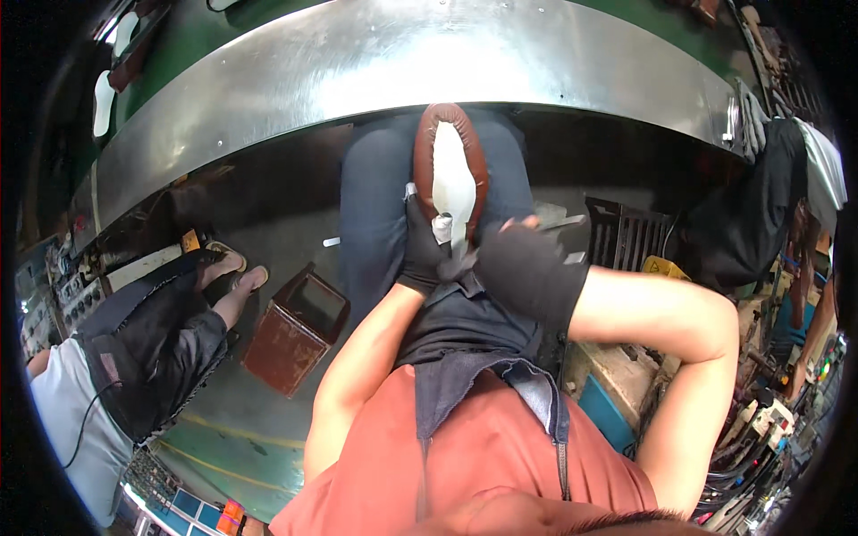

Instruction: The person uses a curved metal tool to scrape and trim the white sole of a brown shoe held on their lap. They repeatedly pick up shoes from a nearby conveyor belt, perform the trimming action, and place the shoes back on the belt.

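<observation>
A brown leather shoe upper [424, 170] lies sole side up across my lap, toe pointing away from me. A white insole [453, 183] shows along its middle, ringed by the folded leather edge. My left hand [422, 237], in a black glove with white-wrapped fingertips, grips the left side of the shoe near the heel. My right hand [525, 268], gloved in black, is closed just right of the heel. A grey metal tool [561, 222] sticks out of it to the right; motion blur hides its exact kind.
A curved-looking metal workbench edge [357, 76] runs across in front of me. A brown open box [286, 353] stands on the floor to my left, near a seated person [143, 357]. A dark slatted crate [626, 234] and hanging dark cloth [751, 214] are at right.
</observation>
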A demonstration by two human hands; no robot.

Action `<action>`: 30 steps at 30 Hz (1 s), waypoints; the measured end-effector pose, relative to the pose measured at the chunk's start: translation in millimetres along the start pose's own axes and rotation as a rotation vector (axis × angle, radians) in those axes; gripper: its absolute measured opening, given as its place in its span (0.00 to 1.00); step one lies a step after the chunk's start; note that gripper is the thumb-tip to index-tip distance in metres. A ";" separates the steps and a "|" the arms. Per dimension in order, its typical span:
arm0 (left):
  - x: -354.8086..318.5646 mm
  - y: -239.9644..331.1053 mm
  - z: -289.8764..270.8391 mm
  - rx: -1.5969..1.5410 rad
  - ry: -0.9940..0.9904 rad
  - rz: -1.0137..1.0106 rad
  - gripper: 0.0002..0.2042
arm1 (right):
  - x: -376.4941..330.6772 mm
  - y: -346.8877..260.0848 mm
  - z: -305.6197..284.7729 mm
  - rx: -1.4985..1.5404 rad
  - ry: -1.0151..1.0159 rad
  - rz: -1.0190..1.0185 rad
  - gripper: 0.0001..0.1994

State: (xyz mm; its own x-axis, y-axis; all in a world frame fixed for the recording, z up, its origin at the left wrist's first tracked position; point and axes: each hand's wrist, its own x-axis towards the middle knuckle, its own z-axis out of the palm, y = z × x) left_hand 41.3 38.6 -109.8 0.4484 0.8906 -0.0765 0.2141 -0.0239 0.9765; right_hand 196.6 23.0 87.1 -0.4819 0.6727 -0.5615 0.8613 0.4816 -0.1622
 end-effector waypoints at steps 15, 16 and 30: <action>32.0 76.4 -32.3 -0.980 -0.419 -0.709 0.32 | -25.5 51.9 57.4 1.510 0.054 0.293 0.23; 29.3 71.4 -28.1 -1.012 -0.414 -0.737 0.32 | -26.0 49.9 53.1 1.589 -0.001 0.309 0.24; 36.4 53.9 -7.8 -0.219 -0.071 -0.177 0.28 | -56.0 26.9 24.7 0.355 0.304 0.208 0.22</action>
State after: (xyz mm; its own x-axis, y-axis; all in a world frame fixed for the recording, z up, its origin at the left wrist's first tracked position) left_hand 62.4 73.2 -58.3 0.4825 0.8377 -0.2557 0.1050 0.2345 0.9664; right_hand 250.7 -15.6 94.1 -0.2744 0.8923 -0.3586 0.9201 0.1352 -0.3677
